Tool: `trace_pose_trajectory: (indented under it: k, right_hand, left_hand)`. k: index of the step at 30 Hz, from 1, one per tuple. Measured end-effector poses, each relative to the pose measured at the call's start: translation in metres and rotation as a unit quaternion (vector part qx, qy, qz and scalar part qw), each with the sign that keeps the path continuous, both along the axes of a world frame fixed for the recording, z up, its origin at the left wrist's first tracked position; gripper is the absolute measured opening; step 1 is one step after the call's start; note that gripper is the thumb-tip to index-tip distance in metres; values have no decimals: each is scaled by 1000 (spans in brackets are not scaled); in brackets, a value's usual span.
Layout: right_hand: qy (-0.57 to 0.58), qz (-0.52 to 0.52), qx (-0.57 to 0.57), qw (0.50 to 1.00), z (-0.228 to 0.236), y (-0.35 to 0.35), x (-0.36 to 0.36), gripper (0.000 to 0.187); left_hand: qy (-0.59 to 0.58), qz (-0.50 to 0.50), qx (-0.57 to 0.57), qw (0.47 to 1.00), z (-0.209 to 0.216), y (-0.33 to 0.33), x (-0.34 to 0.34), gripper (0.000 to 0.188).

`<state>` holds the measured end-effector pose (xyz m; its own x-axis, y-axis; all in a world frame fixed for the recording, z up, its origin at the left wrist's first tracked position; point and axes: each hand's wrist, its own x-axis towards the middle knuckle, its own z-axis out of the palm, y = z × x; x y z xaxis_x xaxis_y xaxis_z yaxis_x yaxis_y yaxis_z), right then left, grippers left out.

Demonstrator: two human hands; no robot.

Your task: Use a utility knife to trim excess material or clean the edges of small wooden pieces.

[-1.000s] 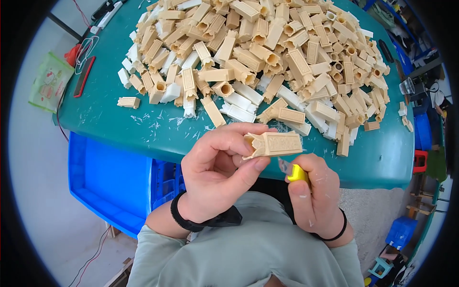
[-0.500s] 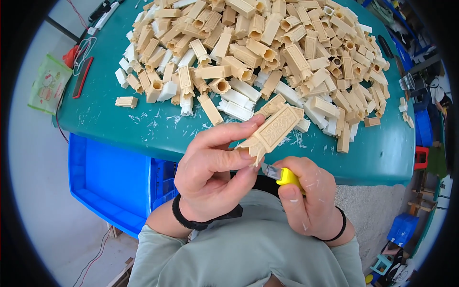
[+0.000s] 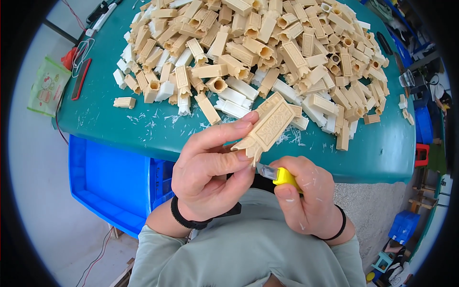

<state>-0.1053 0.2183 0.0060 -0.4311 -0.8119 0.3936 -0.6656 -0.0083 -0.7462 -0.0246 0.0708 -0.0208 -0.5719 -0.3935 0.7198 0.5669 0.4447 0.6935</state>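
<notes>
Between the fingers and thumb of my left hand [image 3: 213,160] is a beige hollow plastic piece [image 3: 270,125] with a raised pattern on its side. Its jagged, flared end points down toward me, and it is tilted up to the right. My right hand [image 3: 308,198] is closed around a yellow utility knife [image 3: 286,179]. The blade is out, its tip close beside the jagged end; I cannot tell whether it touches. Beyond my hands, a large heap of similar beige pieces [image 3: 239,52] mixed with white pieces [image 3: 233,95] covers much of the table.
Thin white shavings [image 3: 291,136] lie on the green table [image 3: 143,131]. One loose beige piece [image 3: 125,102] sits at the left. Below the table's left edge is a blue bin [image 3: 112,177]. A red-and-black bar [image 3: 81,79] and a green bag [image 3: 49,86] are at the far left.
The beige piece and my left hand have shifted slightly left. The knife has moved slightly left as well, its blade staying near the jagged end.
</notes>
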Motion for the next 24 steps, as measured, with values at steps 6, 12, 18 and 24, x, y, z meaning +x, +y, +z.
trace_pose_trajectory:
  k: [6, 12, 18, 24]
  right_hand:
    - [31, -21, 13, 999, -1, 0, 1, 25]
    - [63, -39, 10, 997, -5, 1, 2, 25]
    - [71, -47, 14, 996, -4, 2, -1, 25]
    - [49, -24, 7, 998, 1, 4, -2, 25]
  left_hand:
    - [13, 7, -11, 1000, -2, 1, 2, 25]
    - [12, 22, -28, 999, -3, 3, 4, 26]
    - [11, 32, -43, 999, -1, 3, 3, 26]
    - [-15, 7, 11, 1000, 2, 5, 7, 23]
